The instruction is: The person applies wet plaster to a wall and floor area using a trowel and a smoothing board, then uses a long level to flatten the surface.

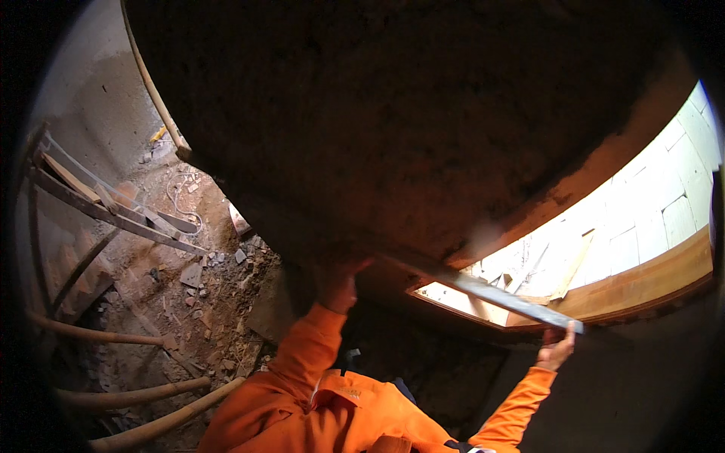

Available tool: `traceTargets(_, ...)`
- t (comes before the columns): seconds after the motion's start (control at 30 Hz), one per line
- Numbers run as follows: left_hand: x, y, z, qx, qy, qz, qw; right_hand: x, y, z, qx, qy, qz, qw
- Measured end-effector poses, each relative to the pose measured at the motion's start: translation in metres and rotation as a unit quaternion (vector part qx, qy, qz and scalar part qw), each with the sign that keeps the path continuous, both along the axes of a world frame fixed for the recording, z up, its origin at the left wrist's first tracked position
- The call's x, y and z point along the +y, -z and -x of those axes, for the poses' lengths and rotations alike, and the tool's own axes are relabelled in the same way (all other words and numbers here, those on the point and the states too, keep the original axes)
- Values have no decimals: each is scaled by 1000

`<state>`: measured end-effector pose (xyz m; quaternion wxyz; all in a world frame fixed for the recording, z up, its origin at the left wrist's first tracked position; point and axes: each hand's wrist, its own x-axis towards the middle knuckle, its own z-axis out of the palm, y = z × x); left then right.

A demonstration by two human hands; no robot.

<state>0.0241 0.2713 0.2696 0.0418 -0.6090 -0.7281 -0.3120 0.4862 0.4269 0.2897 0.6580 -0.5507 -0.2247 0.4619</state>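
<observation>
A long pale metal bar (502, 297) runs diagonally along the underside of a large dark, rough surface (393, 128) that fills the upper view. My right hand (557, 349) grips the bar's right end, its fingers closed round it. My left hand (347, 279) is raised to the bar's shadowed left part and appears closed on it, though its fingertips are dim. Both my sleeves are orange. Whether the bar touches the surface along its whole length I cannot tell.
To the right is a bright opening with a curved wooden frame (627, 260) and pale blocks beyond. At left, wooden planks (128, 219) and several poles (98, 334) lie against a grey wall (83, 83), over a floor (208, 302) strewn with rubble and a white cable.
</observation>
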Motion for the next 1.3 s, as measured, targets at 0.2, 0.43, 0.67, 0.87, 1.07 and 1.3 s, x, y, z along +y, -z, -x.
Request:
traceTargets(0.2, 25, 29, -26, -606, 95, -215, 760, 5, -8, -9, -21, 81, -41, 996)
traceTargets(0.43, -4, 82, 86, -470, -22, -122, 874, -31, 33, 113, 19, 39, -20, 999)
traceTargets(0.67, 14, 0, 20, 119, 41, -86, 988, 17, -78, -10, -47, 100, -86, 990)
traceTargets(0.87, 37, -88, -57, -694, 83, -199, 687, 9, -120, -6, -85, 185, -110, 973)
traceTargets(1.07, 9, 92, 95, -736, 158, -248, 610, -2, -1, 56, -105, 84, -79, 988)
traceTargets(1.3, 3, 27, 91, -72, -28, -154, 985, -11, -57, 73, -35, 76, -146, 986)
